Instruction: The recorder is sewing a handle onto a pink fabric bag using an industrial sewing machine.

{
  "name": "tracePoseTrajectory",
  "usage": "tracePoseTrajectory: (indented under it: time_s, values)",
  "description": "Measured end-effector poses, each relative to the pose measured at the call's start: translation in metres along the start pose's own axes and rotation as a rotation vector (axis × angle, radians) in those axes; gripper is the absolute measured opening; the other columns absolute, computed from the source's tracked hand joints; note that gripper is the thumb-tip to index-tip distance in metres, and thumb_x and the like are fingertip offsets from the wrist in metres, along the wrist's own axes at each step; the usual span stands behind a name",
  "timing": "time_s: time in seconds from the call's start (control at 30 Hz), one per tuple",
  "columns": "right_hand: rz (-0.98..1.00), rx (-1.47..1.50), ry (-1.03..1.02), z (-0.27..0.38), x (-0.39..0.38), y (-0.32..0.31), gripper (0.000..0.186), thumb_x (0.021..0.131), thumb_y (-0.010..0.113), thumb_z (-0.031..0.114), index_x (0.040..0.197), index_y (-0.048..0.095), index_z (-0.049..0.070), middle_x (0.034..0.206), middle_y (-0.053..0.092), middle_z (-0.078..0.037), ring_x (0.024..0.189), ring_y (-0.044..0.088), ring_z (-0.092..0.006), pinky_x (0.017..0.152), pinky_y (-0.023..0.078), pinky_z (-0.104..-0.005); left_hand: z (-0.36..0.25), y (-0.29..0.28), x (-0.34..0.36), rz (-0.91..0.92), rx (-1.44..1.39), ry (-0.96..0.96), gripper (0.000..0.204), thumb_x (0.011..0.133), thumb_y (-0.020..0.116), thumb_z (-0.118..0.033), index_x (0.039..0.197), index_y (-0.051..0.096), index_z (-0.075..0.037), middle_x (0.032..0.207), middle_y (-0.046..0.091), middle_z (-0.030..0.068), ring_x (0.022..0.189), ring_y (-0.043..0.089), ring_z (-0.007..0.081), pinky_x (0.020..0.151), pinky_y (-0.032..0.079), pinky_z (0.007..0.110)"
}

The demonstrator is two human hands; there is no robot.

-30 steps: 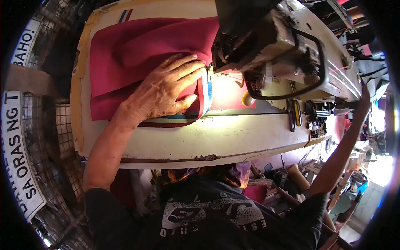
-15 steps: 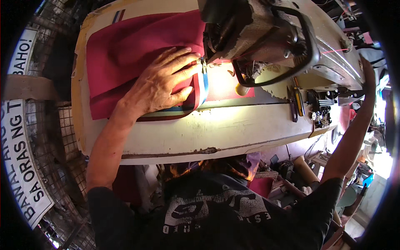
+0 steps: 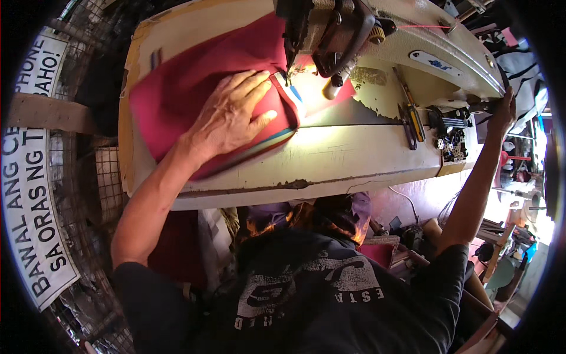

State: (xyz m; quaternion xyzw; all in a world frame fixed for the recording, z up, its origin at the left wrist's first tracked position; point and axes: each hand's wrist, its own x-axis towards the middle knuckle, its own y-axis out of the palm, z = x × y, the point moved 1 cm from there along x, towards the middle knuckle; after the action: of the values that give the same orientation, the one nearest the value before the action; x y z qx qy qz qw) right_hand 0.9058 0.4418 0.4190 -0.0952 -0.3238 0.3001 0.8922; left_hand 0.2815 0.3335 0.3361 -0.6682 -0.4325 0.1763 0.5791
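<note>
My left hand (image 3: 233,109) lies flat on a maroon cloth (image 3: 177,100), fingers stretched toward the needle area of a sewing machine (image 3: 377,56). Beside those fingertips, a striped band (image 3: 290,97) in red, white and blue runs along the cloth's edge and curves toward me. The metal presser foot (image 3: 281,78) is close to the band's upper end; whether it is pressing down, I cannot tell. Far to the right, my right hand (image 3: 504,113) reaches up to the dark handwheel end of the machine, its fingers partly hidden.
A screwdriver (image 3: 417,121) and dark-handled pliers or snips (image 3: 407,133) lie on the worn table (image 3: 236,183), right of the lamp (image 3: 337,82). Small metal parts (image 3: 451,141) sit at its right end. A wire grille (image 3: 109,177) with signs stands at the left.
The cloth has turned counterclockwise under my left hand, and the striped band now slants away. My right hand remains by the handwheel, now lower in the picture. The whole view has shifted somewhat.
</note>
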Motion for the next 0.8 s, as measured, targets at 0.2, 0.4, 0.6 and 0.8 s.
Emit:
tracePoseTrajectory:
  time_s: [0.2, 0.4, 0.6, 0.8]
  values:
    - [-0.328, -0.431, -0.590, 0.093, -0.095, -0.010, 0.041, 0.096, 0.062, 0.036, 0.127, 0.068, 0.010, 0.113, 0.069, -0.020, 0.099, 0.066, -0.0309, 0.084, 0.053, -0.0414, -0.050, -0.011, -0.019, 0.148, 0.098, -0.055, 0.057, 0.090, 0.069, -0.034, 0.129, 0.058, 0.005, 0.137, 0.056, 0.0207, 0.122, 0.053, 0.0351, 0.108, 0.041, 0.045]
    - [0.812, -0.017, -0.984, 0.151, -0.307, 0.071, 0.028, 0.081, 0.071, 0.005, 0.109, 0.067, 0.008, 0.114, 0.064, -0.013, 0.102, 0.063, -0.0284, 0.089, 0.052, -0.0413, -0.048, -0.006, 0.003, 0.088, 0.070, 0.064, 0.036, 0.086, 0.072, -0.027, 0.112, 0.065, -0.003, 0.116, 0.062, 0.0129, 0.111, 0.057, 0.0326, 0.099, 0.045, 0.044]
    - [0.770, 0.149, -0.985, 0.175, -0.352, 0.121, 0.033, 0.083, 0.073, 0.011, 0.115, 0.066, 0.007, 0.116, 0.066, -0.011, 0.108, 0.062, -0.0333, 0.096, 0.049, -0.0465, -0.020, 0.013, 0.015, -0.148, 0.107, 0.207, 0.038, 0.084, 0.073, -0.018, 0.119, 0.065, -0.004, 0.117, 0.065, 0.0143, 0.114, 0.060, 0.0334, 0.102, 0.047, 0.044]
    - [0.882, 0.024, -0.935, 0.163, -0.357, 0.125, 0.031, 0.085, 0.070, 0.015, 0.114, 0.065, 0.005, 0.120, 0.065, -0.013, 0.112, 0.060, -0.0342, 0.099, 0.047, -0.0454, -0.026, 0.030, 0.005, -0.247, -0.025, 0.004, 0.045, 0.082, 0.075, -0.020, 0.121, 0.063, -0.003, 0.125, 0.063, 0.0159, 0.121, 0.058, 0.0324, 0.108, 0.044, 0.045]
